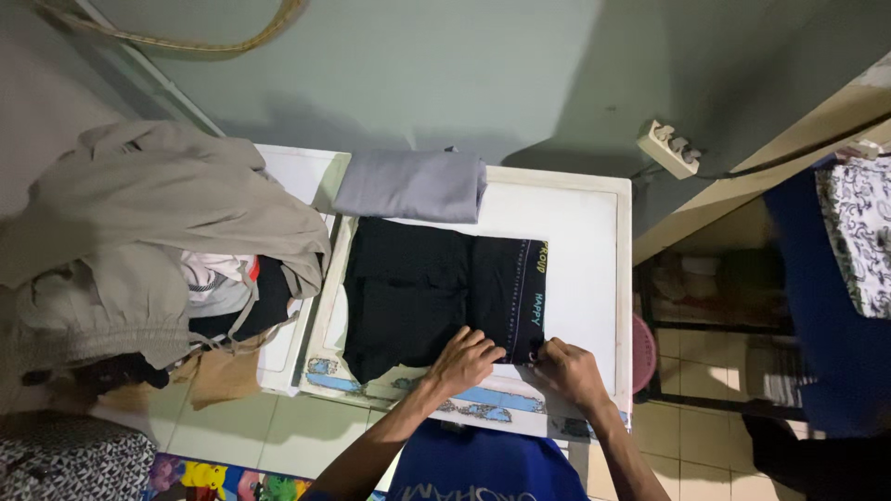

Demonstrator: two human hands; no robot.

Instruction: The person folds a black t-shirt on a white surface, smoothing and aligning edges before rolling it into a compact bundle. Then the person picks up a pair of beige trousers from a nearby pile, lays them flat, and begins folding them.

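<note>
Two bare hands reached up from the bottom centre of the frame, above a blue shirt at the lower edge. Left hand point(466, 357) lay flat, fingers spread, pressing on the near edge of a black garment point(418, 283). Right hand point(564, 369) sat just beside it, fingers curled and pinching that same edge at the garment's lower right corner.

That black garment lay spread in the middle of the frame on a white counter point(585, 250), with a band of small yellow lettering running along its right side. Touching its far edge, a folded grey cloth point(411, 185) rested near the back of the counter, against a pale green wall.

On the left of the frame, a heap of beige and mixed clothing point(153, 241) spilled over a second white surface. At upper right, a white power strip point(669, 147) was fixed to the wall. Farther right hung a blue cloth point(817, 306) with a black-and-white patterned fabric point(858, 232) over it. Pale floor tiles point(705, 436) showed at lower right.
</note>
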